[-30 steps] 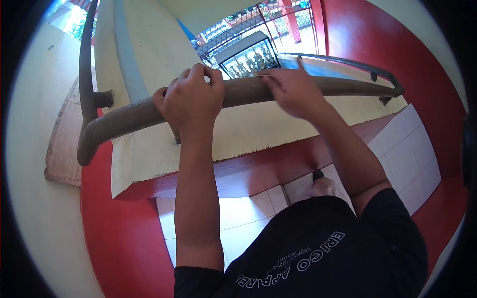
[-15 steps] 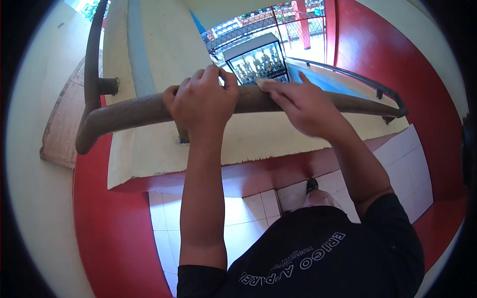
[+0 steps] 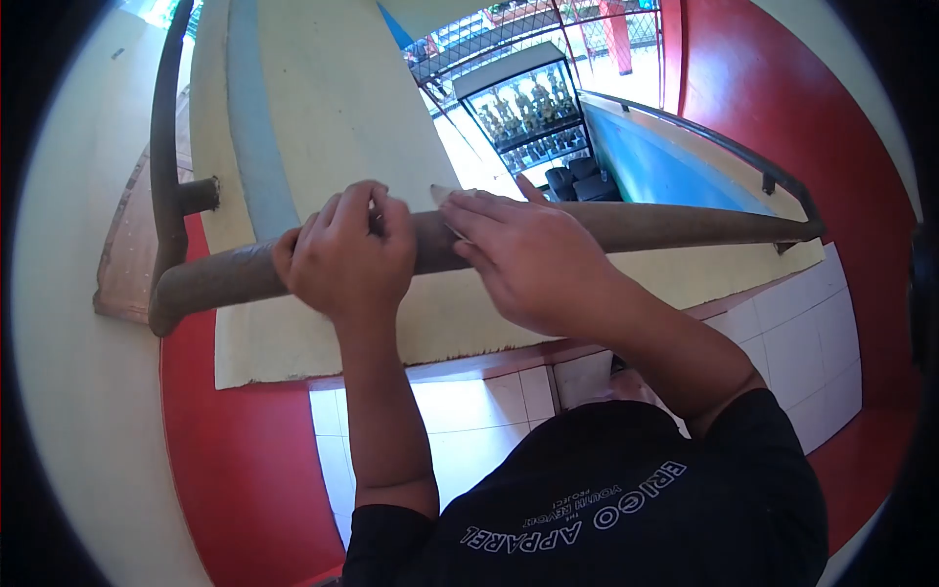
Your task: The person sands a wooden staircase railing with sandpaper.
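A brown, round handrail (image 3: 646, 227) runs across the view above a cream-topped low wall. My left hand (image 3: 347, 256) is curled over the rail toward its left end, fingers bent and knuckles up. Just to the right, my right hand (image 3: 538, 256) lies over the rail with its fingers together and the thumb raised. Under its fingertips it presses a thin, pale folded sheet (image 3: 442, 194) against the rail; most of the sheet is hidden by the fingers. A short gap of bare rail shows between the two hands.
At the left, the rail bends into an upward section (image 3: 168, 127) fixed by a bracket (image 3: 201, 195). Below is a white tiled floor (image 3: 469, 411). A glass cabinet (image 3: 523, 103) with trophies stands beyond, beside black chairs (image 3: 584, 182). Red walls (image 3: 782, 127) flank the right.
My right hand has slid left along the rail with the pale sheet. My left hand has also shifted left, and the head view has tilted slightly, showing more of the cabinet and the chairs.
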`<act>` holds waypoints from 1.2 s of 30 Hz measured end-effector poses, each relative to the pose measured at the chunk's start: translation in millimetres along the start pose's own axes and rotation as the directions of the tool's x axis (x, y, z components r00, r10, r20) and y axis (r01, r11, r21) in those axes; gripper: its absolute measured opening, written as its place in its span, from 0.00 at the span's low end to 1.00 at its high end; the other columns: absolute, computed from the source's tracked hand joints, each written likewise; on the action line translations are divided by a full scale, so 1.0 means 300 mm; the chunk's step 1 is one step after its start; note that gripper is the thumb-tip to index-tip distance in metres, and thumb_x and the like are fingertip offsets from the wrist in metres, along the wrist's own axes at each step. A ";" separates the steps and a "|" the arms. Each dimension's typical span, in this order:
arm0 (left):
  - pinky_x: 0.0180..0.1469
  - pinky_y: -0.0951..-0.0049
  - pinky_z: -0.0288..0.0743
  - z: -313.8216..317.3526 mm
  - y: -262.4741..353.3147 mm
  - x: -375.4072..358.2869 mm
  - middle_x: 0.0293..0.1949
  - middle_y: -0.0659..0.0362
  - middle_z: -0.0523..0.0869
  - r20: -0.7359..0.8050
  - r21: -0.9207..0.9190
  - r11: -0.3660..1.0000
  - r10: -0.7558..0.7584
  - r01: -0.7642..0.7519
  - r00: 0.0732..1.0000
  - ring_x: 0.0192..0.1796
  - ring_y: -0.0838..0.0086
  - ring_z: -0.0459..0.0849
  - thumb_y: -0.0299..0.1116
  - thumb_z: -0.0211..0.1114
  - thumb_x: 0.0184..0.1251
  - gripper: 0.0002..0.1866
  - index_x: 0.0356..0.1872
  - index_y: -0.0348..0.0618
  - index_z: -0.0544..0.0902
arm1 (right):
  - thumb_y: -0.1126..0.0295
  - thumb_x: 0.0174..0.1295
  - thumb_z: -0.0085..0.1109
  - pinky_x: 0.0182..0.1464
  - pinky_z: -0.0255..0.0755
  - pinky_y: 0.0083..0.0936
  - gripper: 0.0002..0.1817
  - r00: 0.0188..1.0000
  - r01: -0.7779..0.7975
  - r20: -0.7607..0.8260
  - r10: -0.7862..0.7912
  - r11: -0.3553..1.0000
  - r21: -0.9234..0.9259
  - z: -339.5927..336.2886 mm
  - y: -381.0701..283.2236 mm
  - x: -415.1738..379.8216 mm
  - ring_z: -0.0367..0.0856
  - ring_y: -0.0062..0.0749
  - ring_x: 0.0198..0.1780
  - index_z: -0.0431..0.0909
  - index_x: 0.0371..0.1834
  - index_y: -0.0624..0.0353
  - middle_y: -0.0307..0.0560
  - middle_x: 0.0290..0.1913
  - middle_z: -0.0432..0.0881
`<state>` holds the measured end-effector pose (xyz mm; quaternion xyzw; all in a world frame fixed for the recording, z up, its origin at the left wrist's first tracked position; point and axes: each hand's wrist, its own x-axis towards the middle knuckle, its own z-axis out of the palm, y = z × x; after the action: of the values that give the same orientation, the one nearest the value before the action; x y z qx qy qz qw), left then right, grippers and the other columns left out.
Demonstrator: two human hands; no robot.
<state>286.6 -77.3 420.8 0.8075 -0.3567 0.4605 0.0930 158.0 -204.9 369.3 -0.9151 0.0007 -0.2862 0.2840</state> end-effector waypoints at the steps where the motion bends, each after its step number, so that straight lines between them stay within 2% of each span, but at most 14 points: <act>1: 0.53 0.63 0.68 0.001 0.005 0.000 0.30 0.66 0.91 0.008 -0.010 1.000 -0.002 0.002 1.000 0.35 0.73 0.90 0.38 0.63 0.61 0.07 0.29 0.55 0.89 | 0.65 0.76 0.46 0.76 0.58 0.53 0.22 0.994 -0.033 0.108 0.030 0.999 0.023 -0.031 0.008 0.030 0.76 0.46 0.69 0.72 0.67 0.66 0.55 0.67 0.78; 2: 0.53 0.64 0.69 -0.004 0.003 -0.003 0.30 0.66 0.91 0.016 -0.015 1.000 -0.005 0.005 1.000 0.35 0.73 0.90 0.38 0.63 0.61 0.07 0.30 0.55 0.89 | 0.65 0.76 0.46 0.76 0.60 0.53 0.22 0.975 -0.064 0.217 0.053 0.997 0.045 -0.051 0.019 0.049 0.75 0.45 0.70 0.72 0.68 0.66 0.55 0.69 0.76; 6: 0.54 0.66 0.69 -0.007 0.001 -0.001 0.32 0.64 0.91 0.028 -0.040 0.999 0.003 -0.002 1.000 0.36 0.72 0.88 0.36 0.62 0.64 0.09 0.34 0.50 0.90 | 0.65 0.73 0.53 0.76 0.61 0.53 0.20 0.994 0.073 0.079 -0.071 0.997 -0.015 -0.091 0.111 -0.078 0.75 0.44 0.71 0.77 0.64 0.62 0.52 0.68 0.78; 8: 0.55 0.64 0.69 -0.003 -0.015 -0.004 0.34 0.63 0.91 0.008 -0.120 0.993 0.006 -0.005 1.000 0.37 0.70 0.88 0.35 0.63 0.63 0.08 0.34 0.48 0.90 | 0.68 0.69 0.59 0.77 0.59 0.55 0.20 0.996 0.067 0.050 -0.071 0.996 0.065 -0.102 0.143 -0.108 0.77 0.46 0.69 0.79 0.63 0.56 0.49 0.67 0.79; 12: 0.55 0.60 0.70 -0.030 -0.001 -0.002 0.38 0.60 0.92 -0.055 -0.404 0.902 0.143 -0.153 0.988 0.42 0.68 0.89 0.41 0.70 0.62 0.08 0.34 0.51 0.91 | 0.65 0.69 0.58 0.76 0.59 0.56 0.18 0.970 0.243 -0.006 -0.243 0.970 -0.016 -0.065 0.151 -0.086 0.75 0.47 0.70 0.81 0.60 0.55 0.51 0.66 0.79; 14: 0.61 0.54 0.67 -0.094 0.043 -0.005 0.42 0.62 0.92 0.093 -0.442 0.859 0.330 -0.258 0.939 0.50 0.66 0.87 0.50 0.73 0.61 0.15 0.40 0.53 0.91 | 0.67 0.65 0.62 0.75 0.62 0.57 0.16 0.925 0.373 -0.048 -0.376 0.926 -0.063 -0.047 0.172 -0.087 0.77 0.47 0.69 0.84 0.55 0.54 0.50 0.61 0.82; 18: 0.73 0.49 0.58 -0.115 0.128 -0.101 0.49 0.69 0.91 0.365 -0.419 0.841 0.502 -0.344 0.784 0.62 0.64 0.83 0.63 0.73 0.56 0.27 0.50 0.59 0.89 | 0.67 0.56 0.70 0.71 0.69 0.56 0.11 0.922 0.330 -0.253 -0.293 0.936 0.120 -0.007 0.239 -0.143 0.84 0.40 0.62 0.87 0.43 0.54 0.44 0.51 0.87; 19: 0.77 0.46 0.53 -0.089 0.129 -0.146 0.48 0.73 0.90 0.353 -0.392 0.853 0.486 -0.345 0.799 0.63 0.65 0.81 0.60 0.71 0.60 0.24 0.54 0.63 0.88 | 0.67 0.55 0.71 0.70 0.70 0.55 0.11 0.917 0.322 -0.278 -0.286 0.942 0.095 -0.019 0.250 -0.156 0.85 0.38 0.60 0.87 0.41 0.54 0.43 0.49 0.88; 23: 0.77 0.42 0.56 -0.035 0.199 -0.198 0.49 0.77 0.84 0.207 -0.092 0.881 0.473 -0.464 0.856 0.68 0.70 0.74 0.56 0.74 0.58 0.17 0.48 0.75 0.89 | 0.64 0.52 0.76 0.70 0.70 0.56 0.13 0.912 0.311 -0.302 -0.277 0.948 0.068 -0.030 0.284 -0.174 0.87 0.34 0.56 0.88 0.39 0.52 0.40 0.45 0.88; 26: 0.78 0.44 0.57 0.013 0.172 -0.189 0.54 0.75 0.85 0.064 -0.106 0.829 0.557 -0.549 0.828 0.69 0.69 0.74 0.51 0.74 0.62 0.14 0.49 0.71 0.89 | 0.49 0.54 0.76 0.73 0.64 0.60 0.19 0.912 0.306 -0.322 -0.253 0.944 0.125 -0.072 0.306 -0.166 0.87 0.35 0.52 0.88 0.40 0.51 0.41 0.42 0.88; 27: 0.79 0.43 0.55 -0.016 0.145 -0.166 0.59 0.72 0.86 0.154 -0.076 0.841 0.540 -0.535 0.827 0.69 0.66 0.77 0.43 0.71 0.67 0.12 0.50 0.65 0.89 | 0.44 0.53 0.74 0.73 0.62 0.61 0.23 0.918 0.261 -0.324 -0.229 0.964 0.059 -0.083 0.330 -0.170 0.88 0.35 0.50 0.88 0.40 0.51 0.41 0.41 0.88; 31: 0.80 0.40 0.50 -0.083 0.059 -0.097 0.56 0.67 0.90 0.349 -0.022 0.966 0.250 -0.259 0.903 0.67 0.64 0.83 0.34 0.64 0.73 0.12 0.52 0.58 0.88 | 0.29 0.51 0.67 0.76 0.55 0.62 0.37 0.968 0.075 -0.232 -0.096 0.992 -0.100 -0.089 0.439 -0.188 0.88 0.35 0.46 0.87 0.45 0.53 0.42 0.41 0.88; 34: 0.80 0.40 0.51 -0.073 0.201 -0.147 0.55 0.68 0.90 0.429 -0.246 0.880 0.475 -0.407 0.768 0.66 0.67 0.83 0.33 0.61 0.74 0.12 0.53 0.58 0.88 | 0.29 0.48 0.69 0.73 0.59 0.58 0.40 0.982 0.028 -0.180 -0.060 0.985 -0.171 -0.063 0.429 -0.182 0.87 0.34 0.42 0.87 0.48 0.56 0.43 0.41 0.87; 36: 0.81 0.39 0.42 -0.077 0.237 -0.147 0.53 0.68 0.91 0.432 -0.183 0.900 0.435 -0.396 0.790 0.63 0.71 0.85 0.32 0.61 0.73 0.13 0.53 0.58 0.88 | 0.30 0.45 0.72 0.71 0.61 0.56 0.40 0.984 -0.002 -0.173 -0.034 0.979 -0.204 -0.055 0.428 -0.173 0.86 0.33 0.40 0.87 0.47 0.56 0.43 0.40 0.86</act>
<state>209.7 -96.4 385.1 0.7905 -0.5560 0.2486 -0.0647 126.7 -312.7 286.6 -0.9105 0.0475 -0.3665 0.1856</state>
